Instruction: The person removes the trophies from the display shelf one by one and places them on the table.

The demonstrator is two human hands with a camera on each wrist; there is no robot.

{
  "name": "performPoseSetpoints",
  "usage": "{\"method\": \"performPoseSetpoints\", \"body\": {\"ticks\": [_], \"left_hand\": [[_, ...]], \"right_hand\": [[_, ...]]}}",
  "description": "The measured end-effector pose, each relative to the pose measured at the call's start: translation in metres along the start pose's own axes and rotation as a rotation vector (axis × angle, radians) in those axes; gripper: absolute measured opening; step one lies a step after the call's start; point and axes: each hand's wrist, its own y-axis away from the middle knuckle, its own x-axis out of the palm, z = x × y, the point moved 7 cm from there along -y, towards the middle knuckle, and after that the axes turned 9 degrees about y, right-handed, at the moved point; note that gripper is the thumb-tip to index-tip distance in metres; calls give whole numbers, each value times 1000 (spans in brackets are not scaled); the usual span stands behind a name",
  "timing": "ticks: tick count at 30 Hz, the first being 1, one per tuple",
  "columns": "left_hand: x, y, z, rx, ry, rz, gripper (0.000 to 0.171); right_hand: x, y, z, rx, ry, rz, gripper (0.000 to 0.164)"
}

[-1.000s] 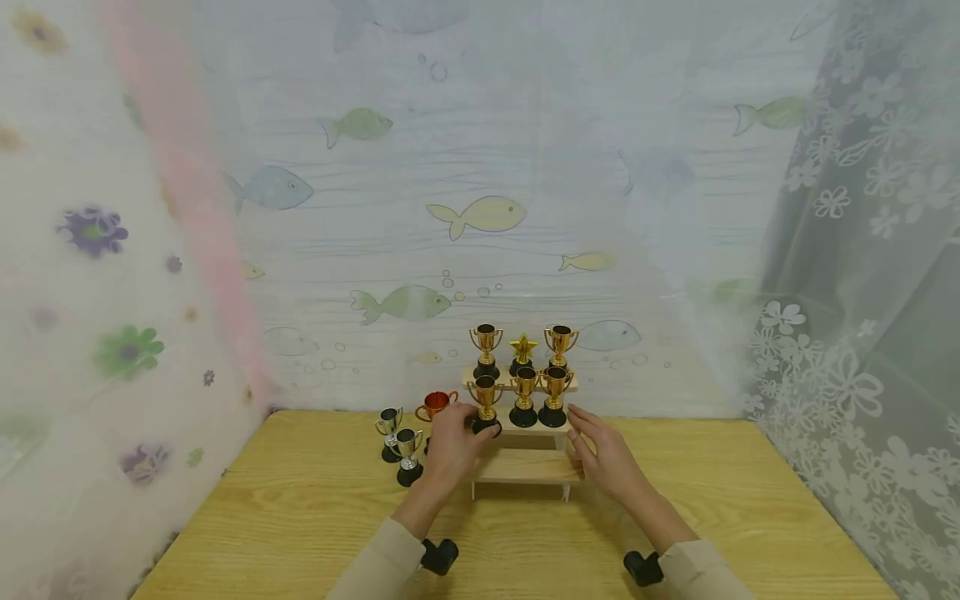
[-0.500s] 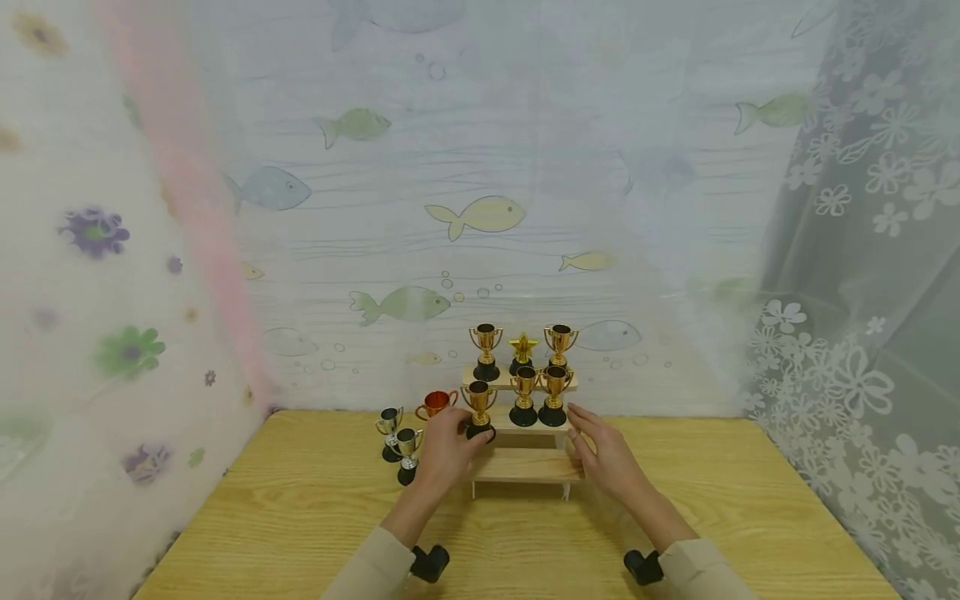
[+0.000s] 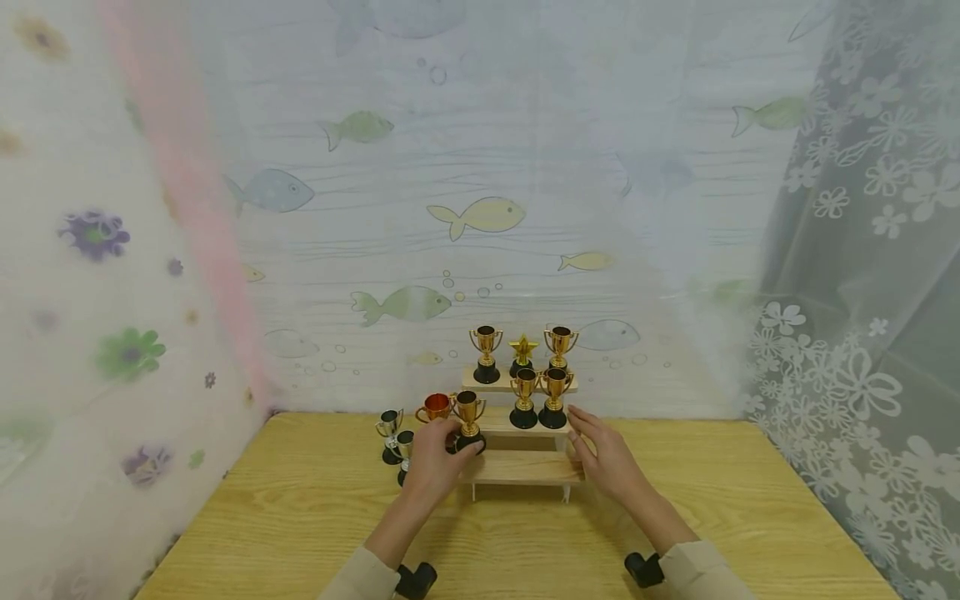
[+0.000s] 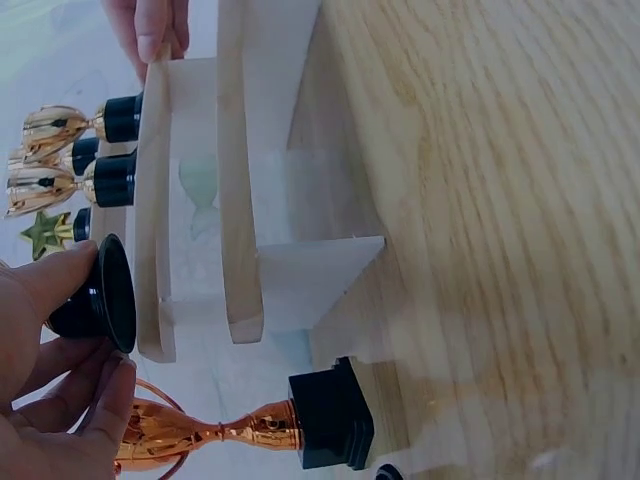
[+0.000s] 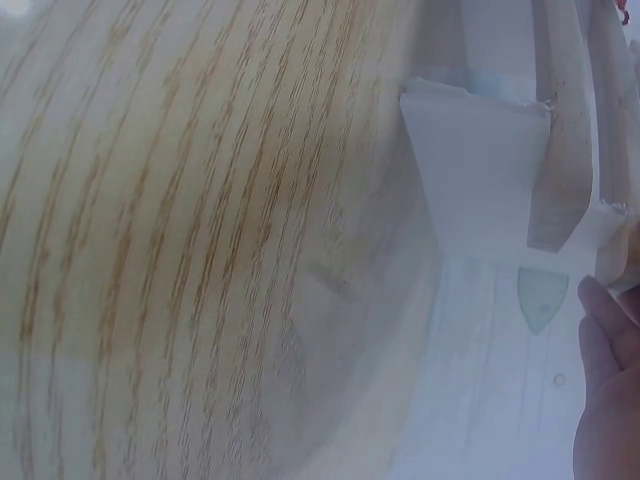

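My left hand [image 3: 429, 457] pinches the black base of a gold trophy cup [image 3: 468, 408], upright at the left end of a three-tier wooden stand [image 3: 521, 468]. In the left wrist view thumb and fingers grip that base [image 4: 118, 292], tilted and apart from the shelf edge. My right hand [image 3: 609, 454] has its fingers extended against the right end of the middle shelf; the right wrist view shows the fingertips [image 5: 592, 292] there. Two gold trophy cups [image 3: 525, 392] stand on the middle shelf's right half. The top shelf bears two more and a gold star trophy [image 3: 522, 350].
Left of the stand, on the wood-grain table [image 3: 300, 500], stand a copper-red trophy cup [image 3: 437, 406] and two silver ones [image 3: 389, 425], partly hidden by my left hand. Behind is a fish-patterned curtain [image 3: 480, 267].
My left hand has drawn the gold trophy cup left and down, from the middle shelf's left part to beside its end. The right hand has stayed put.
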Motion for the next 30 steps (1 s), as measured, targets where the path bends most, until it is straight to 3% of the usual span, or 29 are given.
{"method": "performPoseSetpoints", "body": {"ticks": [17,30], "left_hand": [[-17,23,14,-4,-29,-25,23],[-43,39,39,-61,-34,-69,27]], "right_hand": [[1,0,-2,14,0,16,41],[1,1,1,-15,6,-10,39]]}}
